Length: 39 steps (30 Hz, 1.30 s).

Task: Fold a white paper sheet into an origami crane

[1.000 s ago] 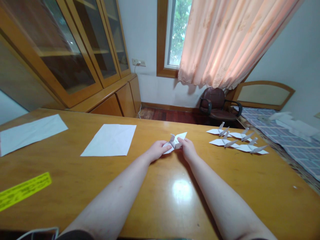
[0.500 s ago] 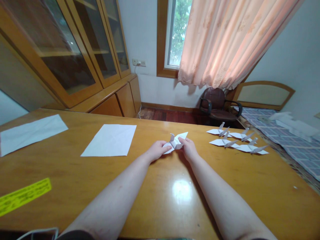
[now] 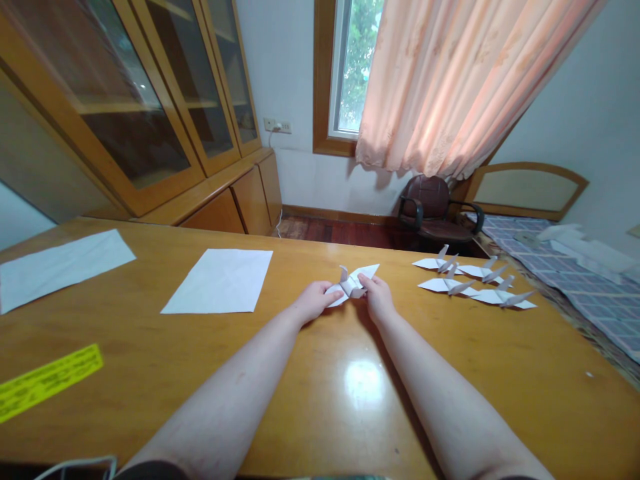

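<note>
both hands (image 3: 345, 300) pinch paper crane (image 3: 352, 283); finished cranes (image 3: 473, 280) right, sheet (image 3: 220, 280) left.

On the glossy wooden tabletop (image 3: 350, 400) lie a flat white sheet of paper (image 3: 220, 280), a second white sheet (image 3: 60, 265) at the far left, and a yellow printed strip (image 3: 47, 381). Four finished white folded-paper cranes (image 3: 473, 280) sit together at the right. Beyond stand a dark brown armchair (image 3: 435, 207), a peach-pink curtain (image 3: 460, 80) and a glass-doored wooden cabinet (image 3: 135, 107).

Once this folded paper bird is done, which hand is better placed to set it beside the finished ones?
Right, probably. The right hand and left hand both pinch the paper bird, but the finished birds lie on the right hand's side of the table.
</note>
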### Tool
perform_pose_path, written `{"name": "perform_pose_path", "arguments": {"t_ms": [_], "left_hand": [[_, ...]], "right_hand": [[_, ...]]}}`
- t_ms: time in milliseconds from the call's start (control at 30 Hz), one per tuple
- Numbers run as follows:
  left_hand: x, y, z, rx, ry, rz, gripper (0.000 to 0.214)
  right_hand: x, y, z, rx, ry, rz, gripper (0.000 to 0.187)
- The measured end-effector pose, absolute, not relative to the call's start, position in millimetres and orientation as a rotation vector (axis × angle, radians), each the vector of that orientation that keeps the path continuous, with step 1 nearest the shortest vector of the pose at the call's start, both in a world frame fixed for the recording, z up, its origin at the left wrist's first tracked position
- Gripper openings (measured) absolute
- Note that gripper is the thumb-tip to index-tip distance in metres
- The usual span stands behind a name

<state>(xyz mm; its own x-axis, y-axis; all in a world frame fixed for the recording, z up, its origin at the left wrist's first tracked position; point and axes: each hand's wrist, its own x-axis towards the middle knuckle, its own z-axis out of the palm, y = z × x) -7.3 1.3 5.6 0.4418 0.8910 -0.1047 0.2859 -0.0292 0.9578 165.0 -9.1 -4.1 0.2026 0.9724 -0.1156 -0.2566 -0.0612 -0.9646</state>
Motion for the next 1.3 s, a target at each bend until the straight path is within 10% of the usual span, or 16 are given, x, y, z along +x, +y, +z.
{"name": "perform_pose_path", "arguments": {"t_ms": [1300], "left_hand": [[-7, 11, -18, 1.27, 1.033, 1.001, 0.064]], "right_hand": [[204, -20, 3, -1.408, -1.193, 0.413, 0.028]]}}
